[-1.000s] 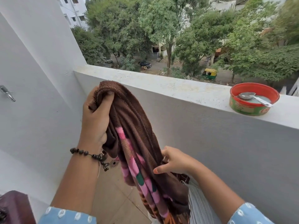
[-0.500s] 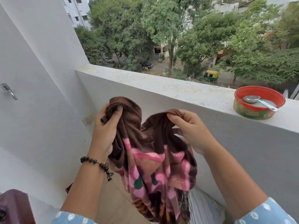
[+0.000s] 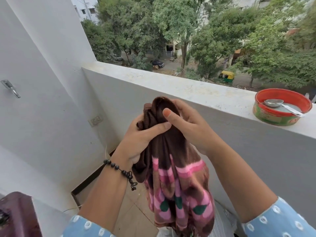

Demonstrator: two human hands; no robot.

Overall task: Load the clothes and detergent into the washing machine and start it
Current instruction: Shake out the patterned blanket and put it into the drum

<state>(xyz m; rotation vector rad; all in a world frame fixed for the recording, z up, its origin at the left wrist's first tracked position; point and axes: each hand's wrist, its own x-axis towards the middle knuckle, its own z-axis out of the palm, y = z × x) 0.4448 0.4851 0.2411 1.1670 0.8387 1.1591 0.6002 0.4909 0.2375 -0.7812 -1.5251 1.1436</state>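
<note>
Head view is showing both forearms reaching up from the bottom edge toward the centre of the frame, where the two hands are meeting on a brown fleece cloth with pink bands and green patches (image 3: 177,190). The left hand (image 3: 142,142) is gripping the bunched brown top of the cloth from the left, its thumb lying across the gathered folds and its fingers wrapping behind them. The right hand (image 3: 188,127) is closing over the same bunch from the right, thumb pressing on the front (the other fingertips are hidden behind the fabric). The rest of the cloth is hanging down toward the bottom centre. A black beaded bracelet (image 3: 119,170) is sitting on the left wrist. At the right edge, a round red-and-green tin (image 3: 282,115) holding a metal spoon (image 3: 282,105) is resting on the white parapet ledge (image 3: 196,89).
</note>
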